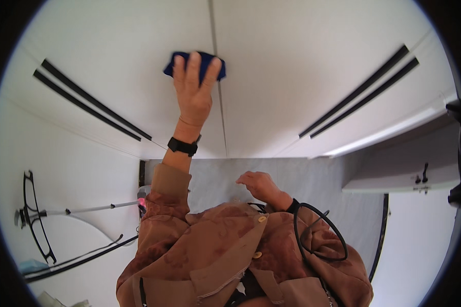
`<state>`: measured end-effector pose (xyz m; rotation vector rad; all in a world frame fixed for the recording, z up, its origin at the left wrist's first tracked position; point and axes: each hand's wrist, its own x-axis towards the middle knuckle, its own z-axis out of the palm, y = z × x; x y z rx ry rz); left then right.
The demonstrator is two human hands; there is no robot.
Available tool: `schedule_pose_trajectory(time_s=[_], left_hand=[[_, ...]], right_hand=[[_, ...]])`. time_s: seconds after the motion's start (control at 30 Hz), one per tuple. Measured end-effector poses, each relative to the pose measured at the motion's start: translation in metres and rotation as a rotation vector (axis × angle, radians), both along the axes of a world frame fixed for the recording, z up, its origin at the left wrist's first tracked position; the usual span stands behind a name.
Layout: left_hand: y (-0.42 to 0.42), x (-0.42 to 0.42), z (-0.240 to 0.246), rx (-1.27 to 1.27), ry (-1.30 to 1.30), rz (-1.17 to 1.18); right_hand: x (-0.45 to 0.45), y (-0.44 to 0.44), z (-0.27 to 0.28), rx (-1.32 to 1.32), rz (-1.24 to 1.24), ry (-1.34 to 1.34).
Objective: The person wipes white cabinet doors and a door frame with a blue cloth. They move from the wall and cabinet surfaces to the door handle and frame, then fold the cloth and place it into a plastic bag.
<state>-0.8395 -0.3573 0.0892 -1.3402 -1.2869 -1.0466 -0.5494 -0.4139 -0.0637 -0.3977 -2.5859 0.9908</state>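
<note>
My left hand [194,92] is stretched out in front of me with its fingers spread over a dark blue cloth [169,69]. It presses the cloth against a white cabinet door [130,46], where the cloth lies across the narrow seam [221,115] to the neighbouring white door [284,69]. A black watch or band [182,146] circles that wrist. Low before my body, above the grey floor, is my right hand [259,186]. Its fingers are loosely bent, nothing shows in it, and it stands apart from the doors.
Long black handles [96,101] run down the cabinet at left, with a matching pair [357,92] at right. A garment steamer's pole [92,208] with a black hanger [34,215] stands left. Rightward is a door with a lever handle [425,172]. A black cable loop [297,234] hangs by my jacket.
</note>
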Motion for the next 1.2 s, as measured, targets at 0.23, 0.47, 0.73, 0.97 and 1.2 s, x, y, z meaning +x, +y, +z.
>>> schedule_pose_trajectory(time_s=[0.23,0.47,0.73,0.97,1.2], left_hand=[[0.044,0.07,-0.025,-0.15,0.103,-0.154],[0.057,0.12,-0.069,-0.536,0.386,-0.34],[0.1,0.16,-0.016,-0.317,0.313,-0.383],[0.112,0.198,-0.055,-0.604,0.552,-0.438],[0.12,0.196,-0.014,-0.345,0.403,-0.423]], right_hand=[[0.026,-0.003,-0.003,-0.035,-0.059,0.039],[0.047,-0.012,-0.006,-0.049,-0.094,0.046],[0.063,-0.019,-0.016,-0.088,-0.131,0.07],[0.069,-0.026,-0.024,-0.128,-0.111,0.04],[0.086,-0.014,-0.028,-0.167,-0.17,0.058]])
